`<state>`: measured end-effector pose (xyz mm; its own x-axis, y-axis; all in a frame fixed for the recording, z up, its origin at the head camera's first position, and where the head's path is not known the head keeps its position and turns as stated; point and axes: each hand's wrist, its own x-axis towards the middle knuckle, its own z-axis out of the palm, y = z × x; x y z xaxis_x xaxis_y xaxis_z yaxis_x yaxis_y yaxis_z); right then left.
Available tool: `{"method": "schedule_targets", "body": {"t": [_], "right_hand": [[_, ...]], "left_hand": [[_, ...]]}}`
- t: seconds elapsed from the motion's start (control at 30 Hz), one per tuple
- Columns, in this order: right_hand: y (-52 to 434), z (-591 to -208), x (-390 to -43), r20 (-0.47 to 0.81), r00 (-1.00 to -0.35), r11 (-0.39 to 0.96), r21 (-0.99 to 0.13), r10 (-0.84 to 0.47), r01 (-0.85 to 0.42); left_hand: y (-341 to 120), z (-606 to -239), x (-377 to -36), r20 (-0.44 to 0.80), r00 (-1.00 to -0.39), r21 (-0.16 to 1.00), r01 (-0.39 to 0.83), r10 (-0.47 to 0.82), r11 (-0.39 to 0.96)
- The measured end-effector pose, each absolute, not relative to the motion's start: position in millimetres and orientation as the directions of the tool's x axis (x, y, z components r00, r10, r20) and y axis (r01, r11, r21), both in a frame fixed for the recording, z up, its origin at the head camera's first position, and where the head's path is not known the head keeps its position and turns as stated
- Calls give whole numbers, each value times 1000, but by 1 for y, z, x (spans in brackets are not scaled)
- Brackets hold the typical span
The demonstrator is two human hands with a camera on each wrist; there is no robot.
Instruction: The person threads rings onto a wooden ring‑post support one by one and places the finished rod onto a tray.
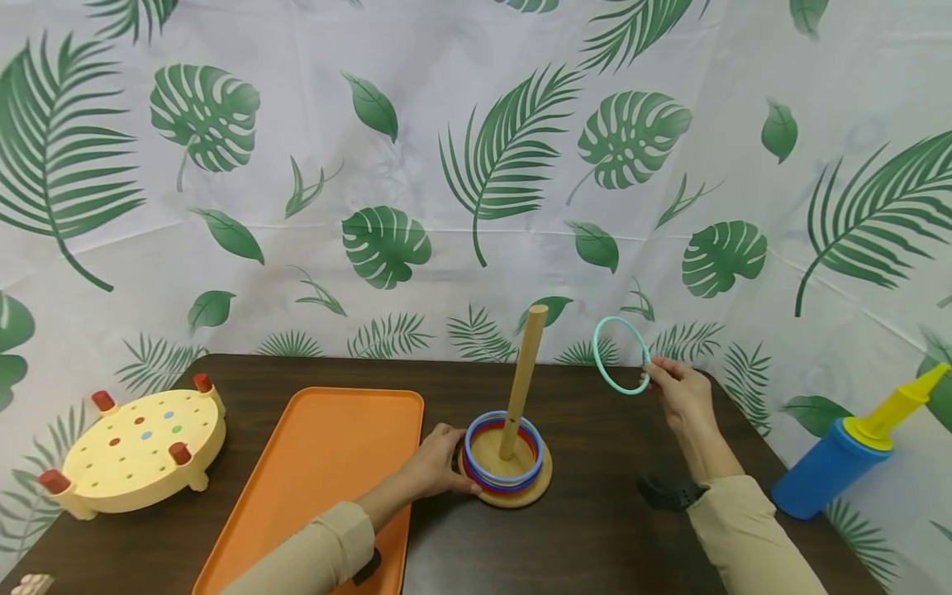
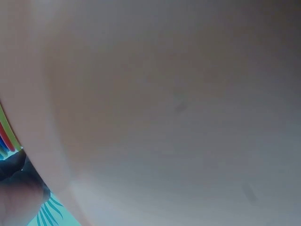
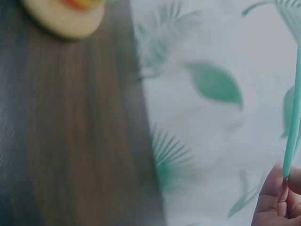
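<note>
A wooden peg stands upright on a round wooden base in the middle of the dark table. Several coloured rings lie stacked around the peg's foot. My left hand grips the left edge of the base. My right hand is raised to the right of the peg and pinches a mint green ring by its lower right edge, held upright in the air. In the right wrist view the mint green ring is a thin bar above my fingertips. The left wrist view is almost all blur.
An orange tray lies left of the base. At the far left stands a cream round peg board with red knobs. A blue and yellow pump sits at the right edge. A leaf-print cloth hangs behind the table.
</note>
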<state>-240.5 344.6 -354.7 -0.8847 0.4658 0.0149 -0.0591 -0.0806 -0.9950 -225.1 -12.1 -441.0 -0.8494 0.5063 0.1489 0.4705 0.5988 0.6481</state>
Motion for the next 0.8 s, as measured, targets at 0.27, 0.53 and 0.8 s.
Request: {"method": "schedule_targets", "body": {"t": [0.27,0.53,0.8], "right_hand": [[314,-322,-230,134,-936,-224,-951,327,-215],[289,-300,-218,262,-937,-244,-917,230,-316],[266,-286,-208,333,-933,-223,-908,133,-356]], "left_hand": [[-13,-443,-225,149,-850,655,468,506,593],[-13,-446,-225,165,-845,649,482,509,589],[-14,-447,-224,162,-847,648,479,507,592]]}}
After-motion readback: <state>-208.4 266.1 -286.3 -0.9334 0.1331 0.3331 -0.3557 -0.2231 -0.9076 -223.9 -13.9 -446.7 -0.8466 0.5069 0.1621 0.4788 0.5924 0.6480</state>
